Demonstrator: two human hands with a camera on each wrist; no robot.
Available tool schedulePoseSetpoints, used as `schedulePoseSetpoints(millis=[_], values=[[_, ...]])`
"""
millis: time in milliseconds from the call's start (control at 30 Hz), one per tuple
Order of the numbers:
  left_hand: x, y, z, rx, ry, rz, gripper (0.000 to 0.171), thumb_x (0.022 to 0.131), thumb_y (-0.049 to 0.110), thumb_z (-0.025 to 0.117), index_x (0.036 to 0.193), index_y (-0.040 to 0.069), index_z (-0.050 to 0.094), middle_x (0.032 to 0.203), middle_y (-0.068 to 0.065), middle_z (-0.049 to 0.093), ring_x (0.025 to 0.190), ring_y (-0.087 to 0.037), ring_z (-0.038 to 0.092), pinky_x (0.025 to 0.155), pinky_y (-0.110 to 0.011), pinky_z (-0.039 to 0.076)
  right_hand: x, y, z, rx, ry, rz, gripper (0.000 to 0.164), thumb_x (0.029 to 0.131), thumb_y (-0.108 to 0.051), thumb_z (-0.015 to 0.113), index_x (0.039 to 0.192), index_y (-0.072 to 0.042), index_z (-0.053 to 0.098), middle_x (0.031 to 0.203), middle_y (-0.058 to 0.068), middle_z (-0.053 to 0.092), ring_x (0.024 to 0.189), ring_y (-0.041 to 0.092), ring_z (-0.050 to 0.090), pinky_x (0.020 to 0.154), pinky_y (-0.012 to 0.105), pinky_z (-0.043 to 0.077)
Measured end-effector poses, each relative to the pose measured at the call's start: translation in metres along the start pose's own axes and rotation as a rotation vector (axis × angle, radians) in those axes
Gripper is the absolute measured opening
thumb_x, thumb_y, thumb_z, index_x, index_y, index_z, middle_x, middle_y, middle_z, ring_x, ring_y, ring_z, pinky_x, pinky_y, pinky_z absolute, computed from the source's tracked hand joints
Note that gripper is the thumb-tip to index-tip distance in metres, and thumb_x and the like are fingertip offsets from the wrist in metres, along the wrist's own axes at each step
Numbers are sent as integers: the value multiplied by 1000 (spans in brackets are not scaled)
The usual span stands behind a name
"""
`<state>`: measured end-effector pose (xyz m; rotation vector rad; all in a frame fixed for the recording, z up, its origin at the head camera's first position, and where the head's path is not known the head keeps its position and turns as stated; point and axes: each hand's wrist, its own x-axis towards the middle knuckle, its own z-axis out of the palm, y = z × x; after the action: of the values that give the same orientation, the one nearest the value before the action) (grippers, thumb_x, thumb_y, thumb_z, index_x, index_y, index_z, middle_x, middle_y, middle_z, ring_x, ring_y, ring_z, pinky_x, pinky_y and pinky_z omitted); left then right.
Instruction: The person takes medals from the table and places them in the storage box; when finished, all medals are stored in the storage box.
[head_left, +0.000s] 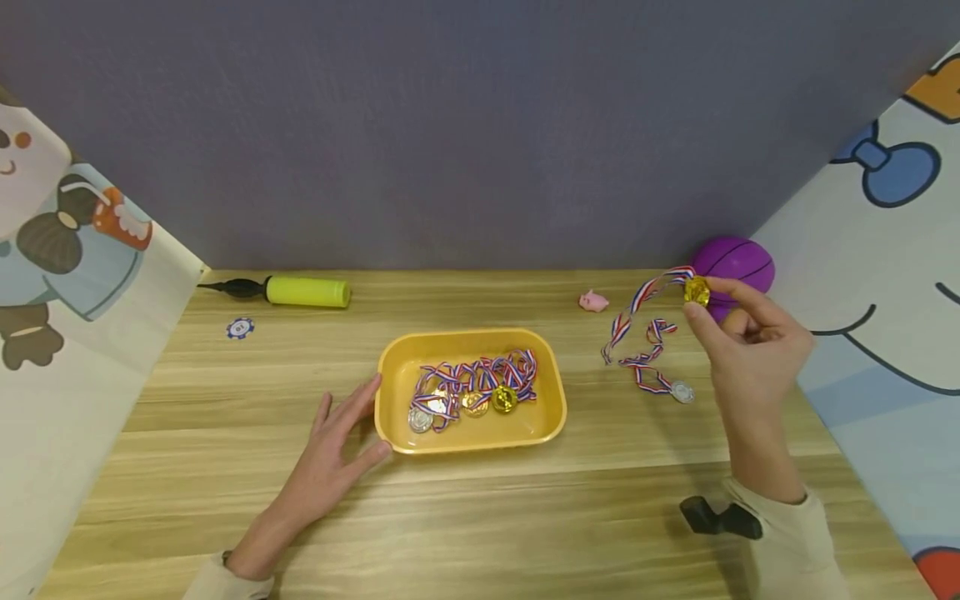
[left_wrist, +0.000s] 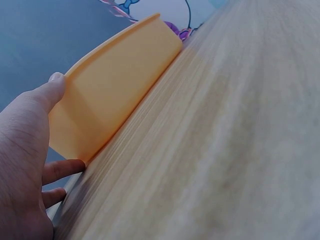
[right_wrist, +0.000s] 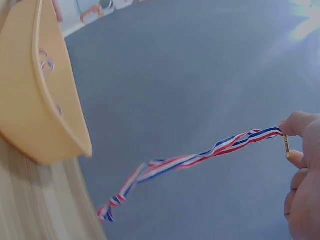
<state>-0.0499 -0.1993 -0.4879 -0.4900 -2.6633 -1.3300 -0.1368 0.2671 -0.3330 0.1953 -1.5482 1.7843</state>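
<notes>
My right hand (head_left: 761,350) pinches a gold medal (head_left: 697,291) between thumb and forefinger, above the table's right side. The medal's red, white and blue ribbon (right_wrist: 200,157) trails off to the left with a knot at its far end. Spread along the left end of a yellow tray (head_left: 555,423), my left hand (head_left: 324,467) touches it with thumb and fingers extended; in the left wrist view the thumb lies at the rim. Inside the tray are several gold and silver medals (head_left: 504,399) with tangled striped ribbons. A silver medal (head_left: 682,392) lies on the table below the held one.
A purple ball (head_left: 738,265) sits in the back right corner behind my right hand. A small pink pig (head_left: 593,301) stands near the back wall. At the back left lie a yellow-green hand pump (head_left: 307,292) and a blue-and-white poker chip (head_left: 240,328). Printed panels flank both sides.
</notes>
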Motion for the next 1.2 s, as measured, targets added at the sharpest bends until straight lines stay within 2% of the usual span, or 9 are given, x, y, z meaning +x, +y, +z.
schedulePoseSetpoints(millis=[167,433,567,667,900,1033,1200], values=[[0,-1,0,1,-2,-5,91,102,29,80,177,30,29,162,-13,60,160,-47,40,135,-70,-5,-12,-11,14,5,-56,10,32,78,25,83,109,23,75,55,-2,29,52,8,20,47,22,9],[1,0,1,2,-4,-7,91,102,30,81,177,30,30,164,-12,58,160,-47,39,135,-70,-5,-28,-13,29,39,-188,-99,35,75,24,84,108,24,74,56,-3,25,51,6,26,45,19,15],[0,0,1,7,-4,-9,92,101,30,81,177,30,29,165,-12,57,160,-47,39,135,-70,-5,-34,-13,35,51,-234,-86,35,76,24,84,109,23,75,57,-2,25,51,6,24,43,19,17],[0,0,1,10,-3,-12,92,101,30,81,177,30,30,167,-12,55,160,-47,39,135,-70,-5,-40,-9,38,0,-297,-60,35,78,23,85,112,20,76,57,-2,26,51,8,23,42,20,16],[0,0,1,9,-5,-16,92,101,30,81,177,30,29,166,-12,56,160,-47,39,135,-70,-5,-58,11,41,-254,-429,-47,41,76,20,89,115,9,81,58,-1,28,52,12,22,43,27,14],[0,-1,1,11,-8,-17,92,102,30,80,177,30,29,167,-12,55,160,-47,39,135,-70,-5,-66,20,42,-308,-477,-29,43,76,16,91,116,3,83,57,-1,30,53,10,23,44,30,15],[0,-1,1,15,-5,-13,92,102,30,81,177,30,29,168,-12,53,160,-47,39,135,-70,-5,-76,29,40,-359,-545,14,43,76,11,94,115,-3,85,56,-1,31,55,1,24,44,32,18]])
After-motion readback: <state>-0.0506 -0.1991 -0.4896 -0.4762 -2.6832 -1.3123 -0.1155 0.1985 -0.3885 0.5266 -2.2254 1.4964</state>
